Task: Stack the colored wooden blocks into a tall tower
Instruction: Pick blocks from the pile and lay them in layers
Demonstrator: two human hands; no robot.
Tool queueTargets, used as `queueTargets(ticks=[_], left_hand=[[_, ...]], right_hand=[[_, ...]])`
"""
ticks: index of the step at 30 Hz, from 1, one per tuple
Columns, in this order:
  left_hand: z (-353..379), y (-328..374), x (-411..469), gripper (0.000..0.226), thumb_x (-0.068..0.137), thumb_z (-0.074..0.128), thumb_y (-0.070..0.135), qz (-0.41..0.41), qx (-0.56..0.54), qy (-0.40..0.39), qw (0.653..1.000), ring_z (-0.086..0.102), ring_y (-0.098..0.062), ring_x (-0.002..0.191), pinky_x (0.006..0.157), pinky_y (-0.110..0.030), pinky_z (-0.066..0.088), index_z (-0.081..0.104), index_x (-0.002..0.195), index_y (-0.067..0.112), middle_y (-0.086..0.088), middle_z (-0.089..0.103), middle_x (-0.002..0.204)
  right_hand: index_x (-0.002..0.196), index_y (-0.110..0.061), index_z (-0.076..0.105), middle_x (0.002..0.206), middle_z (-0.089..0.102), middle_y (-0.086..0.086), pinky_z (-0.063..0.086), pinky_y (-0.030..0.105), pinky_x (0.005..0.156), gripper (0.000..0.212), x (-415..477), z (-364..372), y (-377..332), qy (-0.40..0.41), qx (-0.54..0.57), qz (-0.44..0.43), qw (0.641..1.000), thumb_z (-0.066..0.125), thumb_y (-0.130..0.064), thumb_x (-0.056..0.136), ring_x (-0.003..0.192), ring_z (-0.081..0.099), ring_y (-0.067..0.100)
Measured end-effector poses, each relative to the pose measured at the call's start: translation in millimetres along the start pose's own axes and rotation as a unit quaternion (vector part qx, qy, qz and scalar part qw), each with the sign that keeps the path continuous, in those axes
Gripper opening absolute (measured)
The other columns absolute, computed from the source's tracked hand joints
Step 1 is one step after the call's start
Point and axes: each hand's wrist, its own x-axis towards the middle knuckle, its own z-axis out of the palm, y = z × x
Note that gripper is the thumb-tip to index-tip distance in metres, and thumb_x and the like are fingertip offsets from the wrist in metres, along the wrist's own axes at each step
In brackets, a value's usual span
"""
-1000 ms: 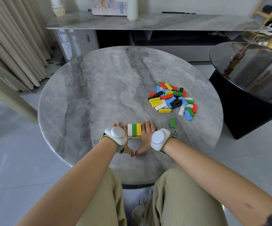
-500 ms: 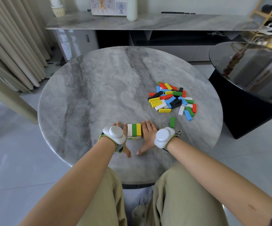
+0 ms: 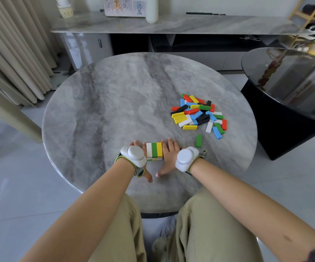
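Left hand (image 3: pixel 144 149): mine, flat on the table (image 3: pixel 103 118), fingers straight, against the stack's left side.
Right hand (image 3: pixel 169 156): flat, fingers straight, against its right side.
Stack (image 3: pixel 154 150): low, between my hands, near edge; white, green and yellow on top.
Green block (image 3: pixel 198 140): alone, near my right hand.
Loose pile (image 3: pixel 198 115): farther right.

Stack (image 3: pixel 154 149) between left hand (image 3: pixel 144 148), right hand (image 3: pixel 169 154) (flat).
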Motion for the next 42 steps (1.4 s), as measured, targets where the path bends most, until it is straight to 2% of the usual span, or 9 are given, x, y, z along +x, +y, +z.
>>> queueTargets(ticks=[4,8,10,13,17,21,28,34,42], left_hand=[[3,-4,5,0.132,0.067,0.06,0.074,-0.003,-0.042,0.002,0.999,-0.009,-0.035,0.146,0.118,-0.047,0.009,-0.025,0.144,0.009,-0.018,-0.02,0.155],[1,-9,8,0.136,0.064,0.068,0.067,0.003,-0.103,0.022,0.994,0.001,-0.034,0.146,0.118,-0.049,0.015,-0.02,0.145,0.003,-0.015,-0.01,0.157],[-7,-10,4,0.132,0.068,0.07,0.061,0.01,-0.144,0.022,0.989,0.002,-0.033,0.147,0.119,-0.048,0.013,-0.022,0.145,0.004,-0.016,-0.01,0.157],[-20,-4,-3,0.13,0.07,0.071,0.057,0.013,-0.164,0.057,0.985,-0.003,-0.033,0.147,0.118,-0.047,0.01,-0.024,0.145,0.006,-0.018,-0.013,0.157],[-32,12,1,0.128,0.067,0.071,0.06,0.042,-0.168,0.17,0.97,0.001,-0.029,0.147,0.119,-0.045,0.007,-0.014,0.148,0.01,-0.013,-0.001,0.158],[-44,35,5,0.11,0.076,0.065,0.055,0.088,-0.158,0.221,0.958,0.01,-0.027,0.145,0.119,-0.043,0.007,-0.005,0.15,0.012,-0.01,0.008,0.156],[-50,50,18,0.089,0.083,0.059,0.049,0.106,-0.13,0.264,0.95,0.017,-0.025,0.143,0.119,-0.041,0.007,0.009,0.149,0.016,-0.007,0.021,0.151],[-51,49,23,0.077,0.087,0.054,0.045,0.108,-0.134,0.281,0.944,0.02,-0.025,0.142,0.119,-0.04,0.008,0.015,0.148,0.018,-0.006,0.027,0.149],[-56,46,22,0.069,0.089,0.052,0.039,0.098,-0.126,0.288,0.944,0.024,-0.026,0.14,0.117,-0.039,0.011,0.022,0.146,0.016,-0.007,0.033,0.148]], right_hand=[[0.145,-0.005,-0.02,0.155,-0.015,0.02,0.008,0.049,0.118,0.123,-3,-3,-1,-0.007,-0.012,0.001,1.0,0.071,-0.047,0.075,0.144,-0.01,0.037],[0.145,0.001,-0.016,0.155,-0.014,0.021,0.004,0.042,0.119,0.116,-5,-9,2,-0.022,0.023,-0.005,0.999,0.072,-0.031,0.078,0.145,-0.008,0.034],[0.143,0.003,-0.019,0.156,-0.01,0.021,0.01,0.04,0.119,0.109,-7,-12,3,-0.018,0.012,0.002,1.0,0.066,-0.026,0.082,0.146,-0.003,0.033],[0.147,-0.003,-0.013,0.156,0.0,0.016,0.02,0.039,0.113,0.089,-6,-21,13,0.008,0.089,0.027,0.996,0.053,-0.016,0.09,0.144,0.011,0.032],[0.15,-0.017,-0.002,0.154,0.002,0.016,0.023,0.045,0.111,0.08,2,-29,42,0.124,0.159,0.141,0.969,0.049,-0.012,0.089,0.143,0.006,0.035],[0.15,-0.023,-0.004,0.153,0.0,0.024,0.025,0.043,0.111,0.079,8,-19,65,0.126,0.172,0.235,0.948,0.049,-0.021,0.091,0.139,0.017,0.038],[0.15,-0.027,0.001,0.151,0.005,0.015,0.042,0.037,0.096,0.082,13,-20,80,0.185,0.214,0.156,0.946,0.05,-0.012,0.086,0.123,0.044,0.037],[0.149,-0.031,0.014,0.155,0.001,0.008,0.041,0.04,0.097,0.073,26,-22,75,0.187,0.142,0.096,0.967,0.047,-0.011,0.087,0.125,0.042,0.039],[0.15,-0.016,0.017,0.157,0.008,0.001,0.033,0.033,0.109,0.066,22,-18,85,0.133,0.131,0.021,0.982,0.042,-0.001,0.09,0.139,0.029,0.029]])
